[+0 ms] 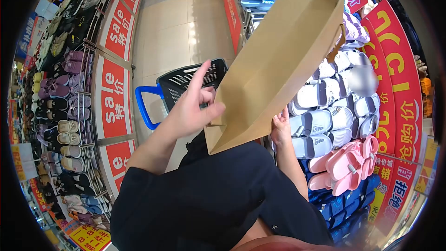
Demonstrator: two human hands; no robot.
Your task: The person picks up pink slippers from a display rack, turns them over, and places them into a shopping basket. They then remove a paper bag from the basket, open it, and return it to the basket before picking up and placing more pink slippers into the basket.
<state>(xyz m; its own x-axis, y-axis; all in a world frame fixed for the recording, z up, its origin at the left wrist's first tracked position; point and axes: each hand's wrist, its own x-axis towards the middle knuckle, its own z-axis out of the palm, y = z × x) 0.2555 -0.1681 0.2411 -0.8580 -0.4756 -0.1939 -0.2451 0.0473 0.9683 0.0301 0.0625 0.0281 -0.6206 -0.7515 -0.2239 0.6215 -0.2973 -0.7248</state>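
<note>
A large brown paper bag point(278, 42) is held up in front of my body, slanting toward the upper right, with its inside facing me. A brown handle point(337, 46) hangs at its right side. My right hand point(281, 128) grips the bag's lower right edge, thumb on the near side. At the lower left edge is my left hand point(195, 100), its index finger stretched upward and its thumb overlapping the paper; the other fingers are loosely bent.
A black shopping basket point(186, 81) with a blue handle point(149, 107) stands on the tiled floor point(167, 23). Racks of shoes point(58, 86) line the left. On the right are white slippers point(320, 90), grey slides point(320, 121), pink slippers point(346, 162) and red sale signs point(399, 65).
</note>
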